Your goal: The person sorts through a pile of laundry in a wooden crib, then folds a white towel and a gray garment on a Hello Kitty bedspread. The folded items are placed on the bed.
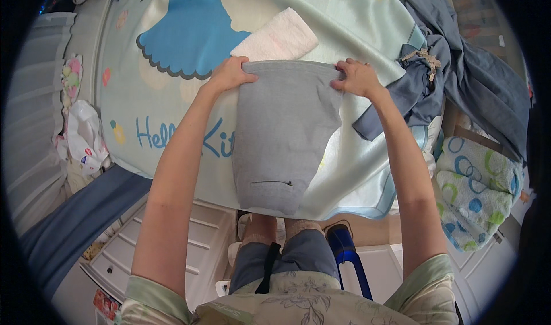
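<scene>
A grey cloth garment [286, 127] with a short zip near its lower end hangs flat over the bed's near edge. Its top band is stretched between both hands. My left hand [230, 73] pinches the left corner of the band, and my right hand [357, 76] grips the right corner. Just beyond the band lies a folded pale pink towel [280, 36], on a light green satin bed cover [193, 97] with a blue cartoon print.
Crumpled blue-grey cloth [413, 88] lies right of my right hand. Farther right hangs a circle-patterned towel [478, 191]. At the left are a white plastic bag [86, 131] and a sheer curtain [34, 110]. A white drawer unit [155, 256] and a blue object [344, 247] stand below the bed's edge.
</scene>
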